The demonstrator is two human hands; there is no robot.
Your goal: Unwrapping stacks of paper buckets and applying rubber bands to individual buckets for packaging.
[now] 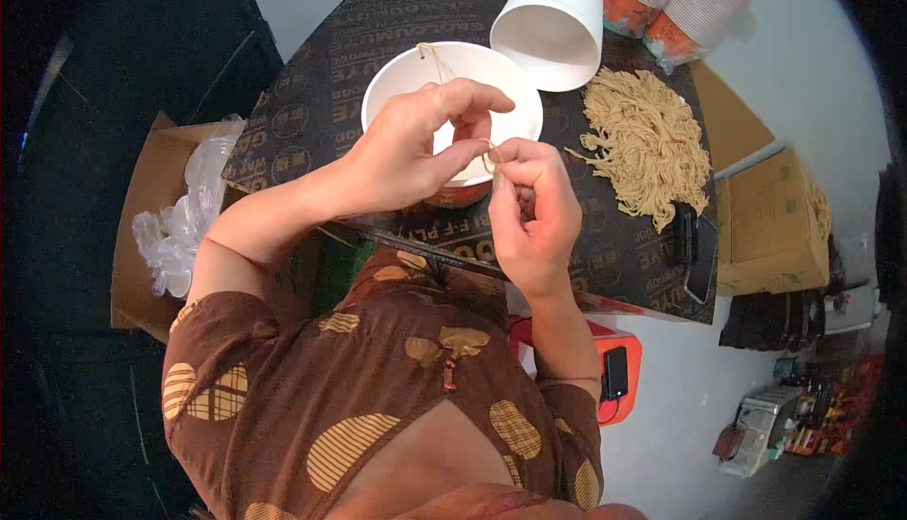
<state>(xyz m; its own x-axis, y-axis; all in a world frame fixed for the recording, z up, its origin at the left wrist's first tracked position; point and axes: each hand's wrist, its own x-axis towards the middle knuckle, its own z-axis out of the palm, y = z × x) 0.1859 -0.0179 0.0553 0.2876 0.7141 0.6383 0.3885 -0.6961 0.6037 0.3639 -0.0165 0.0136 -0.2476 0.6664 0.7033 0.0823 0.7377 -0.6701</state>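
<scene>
A round paper tub (pixel 521 85), white inside and orange-red outside, stands at the near side of the dark table. A thin beige cord (pixel 430 51) passes through its far rim and hangs inside. Over the near rim, my left hand (pixel 406 142) and my right hand (pixel 539 213) meet at a small loop of cord (pixel 490 154). The left thumb and a bent finger close on it, while its index finger arches above. My right thumb and index finger pinch the cord from the other side. A pile of similar beige cords (pixel 652 142) lies to the right.
Behind the tub, a white tub (pixel 543 38) lies tipped on its side. Stacked paper tubs (pixel 699 0) in clear plastic stand at the back right. A black object (pixel 687 237) sits near the right edge. Open cardboard boxes (pixel 142 274) flank the table; the left one holds clear plastic.
</scene>
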